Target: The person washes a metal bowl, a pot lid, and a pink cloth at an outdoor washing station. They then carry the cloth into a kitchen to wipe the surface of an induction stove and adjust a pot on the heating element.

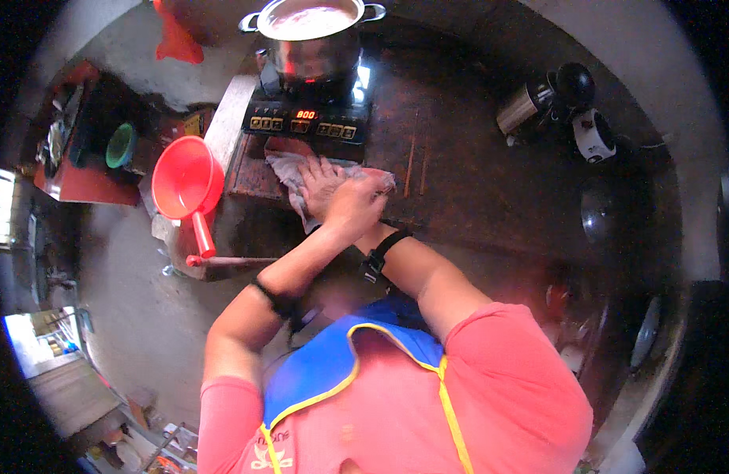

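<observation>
A crumpled, greyish cloth with reddish parts [290, 172] lies on the dark wooden tabletop [459, 172], just before an induction cooker [305, 121] with a lit display. My right hand [321, 185] rests flat on the cloth, fingers spread. Crossing over my right wrist, my left hand [363, 198] has its fingers curled on the cloth's right part; its grip is partly hidden. A two-handled steel pot [317, 50] stands uncovered on the cooker, with pale, shiny contents.
To the left is a red plastic dipper [186, 178] with its handle towards me. A green bowl [121, 145] sits farther left. Two thin sticks [416, 160] lie right of the cloth. At the back right are a metal container [518, 109] and a white appliance [594, 136].
</observation>
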{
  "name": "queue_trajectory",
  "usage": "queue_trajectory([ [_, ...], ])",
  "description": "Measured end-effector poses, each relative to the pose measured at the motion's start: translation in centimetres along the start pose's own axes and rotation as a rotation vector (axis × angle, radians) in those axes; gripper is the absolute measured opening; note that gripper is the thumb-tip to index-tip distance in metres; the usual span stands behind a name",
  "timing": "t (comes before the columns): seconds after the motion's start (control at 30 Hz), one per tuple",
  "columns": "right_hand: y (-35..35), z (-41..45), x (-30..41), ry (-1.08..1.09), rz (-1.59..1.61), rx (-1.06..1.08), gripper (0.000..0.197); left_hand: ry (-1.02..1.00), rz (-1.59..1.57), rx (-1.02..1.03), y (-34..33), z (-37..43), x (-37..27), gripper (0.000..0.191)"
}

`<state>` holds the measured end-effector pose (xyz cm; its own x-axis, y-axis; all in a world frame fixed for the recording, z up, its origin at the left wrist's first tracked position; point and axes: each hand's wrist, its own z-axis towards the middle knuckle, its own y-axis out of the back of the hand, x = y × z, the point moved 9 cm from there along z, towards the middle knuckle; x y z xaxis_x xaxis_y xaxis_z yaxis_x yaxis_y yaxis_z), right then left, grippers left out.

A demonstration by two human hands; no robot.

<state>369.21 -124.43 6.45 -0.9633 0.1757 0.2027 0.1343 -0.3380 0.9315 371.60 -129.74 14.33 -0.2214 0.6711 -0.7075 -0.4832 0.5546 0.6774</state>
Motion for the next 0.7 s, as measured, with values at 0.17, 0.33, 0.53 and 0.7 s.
queue_trajectory([
  [0.17,0.0,-1.0,-3.0,-0.005,0.16,-0.045,0.053,0.302,0.372,0.115,-11.5,9.4,-2.1,0.043],
  [0.33,1.2,-5.6,-7.0,0.062,0.229,-0.033,0.053,0.33,0.385,0.034,-16.2,13.7,1.5,0.046],
  [0.53,7.3,-12.3,-17.3,-0.183,0.74,0.133,0.048,0.515,0.296,0.001,-14.6,17.7,4.8,0.039],
  [0.7,11.2,-16.5,-25.9,-0.094,-0.076,0.206,0.044,0.532,0.34,-0.049,-11.6,17.2,6.8,0.029],
])
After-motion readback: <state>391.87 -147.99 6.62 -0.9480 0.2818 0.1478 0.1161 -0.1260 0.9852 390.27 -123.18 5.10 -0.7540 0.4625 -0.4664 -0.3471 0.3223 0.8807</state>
